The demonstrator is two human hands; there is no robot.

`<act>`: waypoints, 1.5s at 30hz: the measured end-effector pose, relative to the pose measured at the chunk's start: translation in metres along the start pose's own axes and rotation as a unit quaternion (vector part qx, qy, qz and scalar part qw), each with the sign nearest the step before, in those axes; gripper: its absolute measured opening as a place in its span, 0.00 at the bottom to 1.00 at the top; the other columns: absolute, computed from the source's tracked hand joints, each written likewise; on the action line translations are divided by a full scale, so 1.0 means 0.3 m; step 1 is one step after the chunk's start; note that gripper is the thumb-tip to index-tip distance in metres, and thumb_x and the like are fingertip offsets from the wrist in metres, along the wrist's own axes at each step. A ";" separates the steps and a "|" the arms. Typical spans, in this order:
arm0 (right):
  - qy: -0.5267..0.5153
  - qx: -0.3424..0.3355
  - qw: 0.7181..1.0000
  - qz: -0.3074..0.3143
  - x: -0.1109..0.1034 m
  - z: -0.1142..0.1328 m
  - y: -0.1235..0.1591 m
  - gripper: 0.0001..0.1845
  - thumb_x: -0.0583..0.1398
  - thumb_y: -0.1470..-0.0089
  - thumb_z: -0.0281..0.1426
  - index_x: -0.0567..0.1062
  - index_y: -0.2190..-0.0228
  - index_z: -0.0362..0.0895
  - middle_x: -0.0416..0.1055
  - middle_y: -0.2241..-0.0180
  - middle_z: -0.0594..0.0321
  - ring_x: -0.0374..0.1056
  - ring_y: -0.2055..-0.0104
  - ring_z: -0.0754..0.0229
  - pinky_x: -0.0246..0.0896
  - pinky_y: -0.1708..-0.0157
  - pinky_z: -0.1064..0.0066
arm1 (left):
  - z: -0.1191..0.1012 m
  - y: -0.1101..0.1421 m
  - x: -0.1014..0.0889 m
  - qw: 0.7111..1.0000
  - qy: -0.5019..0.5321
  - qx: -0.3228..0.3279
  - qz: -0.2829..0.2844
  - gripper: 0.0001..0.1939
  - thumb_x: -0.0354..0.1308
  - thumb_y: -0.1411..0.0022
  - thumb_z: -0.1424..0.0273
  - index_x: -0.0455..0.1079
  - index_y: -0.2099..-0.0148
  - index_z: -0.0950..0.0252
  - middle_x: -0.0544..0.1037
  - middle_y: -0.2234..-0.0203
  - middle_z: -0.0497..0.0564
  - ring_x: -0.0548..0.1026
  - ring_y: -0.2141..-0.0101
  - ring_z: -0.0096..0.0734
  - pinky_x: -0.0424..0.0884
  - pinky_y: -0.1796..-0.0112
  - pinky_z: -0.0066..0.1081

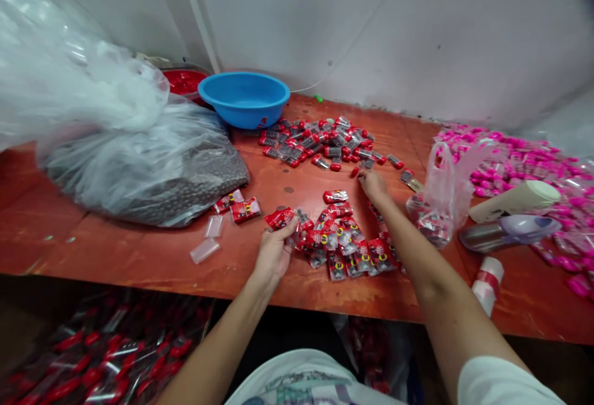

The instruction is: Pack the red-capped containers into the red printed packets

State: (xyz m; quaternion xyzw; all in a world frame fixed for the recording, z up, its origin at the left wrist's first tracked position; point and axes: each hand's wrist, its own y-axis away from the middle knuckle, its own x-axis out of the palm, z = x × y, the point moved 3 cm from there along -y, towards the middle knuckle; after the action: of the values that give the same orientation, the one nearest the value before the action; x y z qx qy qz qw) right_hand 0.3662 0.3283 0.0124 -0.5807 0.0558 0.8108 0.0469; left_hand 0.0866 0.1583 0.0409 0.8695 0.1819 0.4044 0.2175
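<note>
My left hand is closed on a small red printed packet, with clear plastic showing beside its fingers. My right hand reaches to the near edge of a loose pile of small clear containers with red caps. Its fingers are pinched at a small red-capped container, partly hidden by the hand. Between my forearms lies a heap of filled red printed packets. Two red cards and clear empty sleeves rest left of my left hand.
A large clear bag of dark beads fills the left, beside a blue basin. On the right are a small plastic bag, a paper roll, a lilac-topped tool, a tape roll and pink pieces.
</note>
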 end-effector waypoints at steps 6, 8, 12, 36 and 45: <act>0.023 -0.052 0.998 -0.021 0.009 0.017 0.010 0.33 0.46 0.44 0.20 0.54 0.38 0.47 0.49 0.37 0.49 0.59 0.44 0.50 0.56 0.50 0.61 | 0.004 0.004 -0.001 0.995 0.028 -0.087 -0.043 0.06 0.59 0.50 0.85 0.71 0.72 0.71 0.78 0.79 0.51 0.76 0.78 0.29 0.76 0.72 0.30; 0.037 -0.102 0.994 -0.003 -0.001 0.039 -0.011 0.37 0.48 0.47 0.16 0.54 0.38 0.51 0.45 0.35 0.55 0.59 0.44 0.52 0.56 0.51 0.64 | 0.003 0.014 0.004 0.993 0.025 -0.103 -0.056 0.08 0.56 0.48 0.85 0.70 0.74 0.70 0.77 0.80 0.52 0.76 0.78 0.31 0.77 0.72 0.32; 0.067 -0.148 0.987 0.020 -0.008 0.077 -0.046 0.27 0.49 0.42 0.21 0.63 0.42 0.46 0.57 0.41 0.53 0.61 0.48 0.57 0.53 0.52 0.69 | -0.020 0.039 0.009 0.992 0.045 -0.100 -0.062 0.11 0.52 0.49 0.87 0.67 0.76 0.69 0.75 0.82 0.50 0.76 0.78 0.30 0.77 0.70 0.34; -0.493 -0.178 0.850 0.055 -0.038 0.356 0.867 0.14 0.58 0.45 0.36 0.75 0.58 0.48 0.74 0.65 0.64 0.68 0.66 0.60 0.62 0.65 0.71 | 0.004 0.161 0.022 0.994 0.046 -0.085 -0.057 0.09 0.58 0.46 0.85 0.69 0.75 0.69 0.76 0.80 0.50 0.74 0.81 0.24 0.74 0.74 0.25; -0.457 -0.158 0.874 -0.038 -0.003 0.361 0.896 0.16 0.56 0.43 0.35 0.72 0.54 0.45 0.73 0.61 0.59 0.69 0.62 0.58 0.63 0.58 0.68 | 0.018 0.210 0.021 0.992 0.065 -0.084 -0.063 0.10 0.54 0.44 0.86 0.68 0.74 0.70 0.76 0.81 0.50 0.75 0.80 0.25 0.74 0.74 0.24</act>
State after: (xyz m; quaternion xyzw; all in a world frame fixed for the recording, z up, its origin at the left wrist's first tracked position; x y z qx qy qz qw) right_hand 0.2273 0.0780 0.0576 -0.1466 -0.1226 0.9816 0.0053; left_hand 0.1037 0.1072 0.0748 0.8070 0.2155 0.4593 0.3023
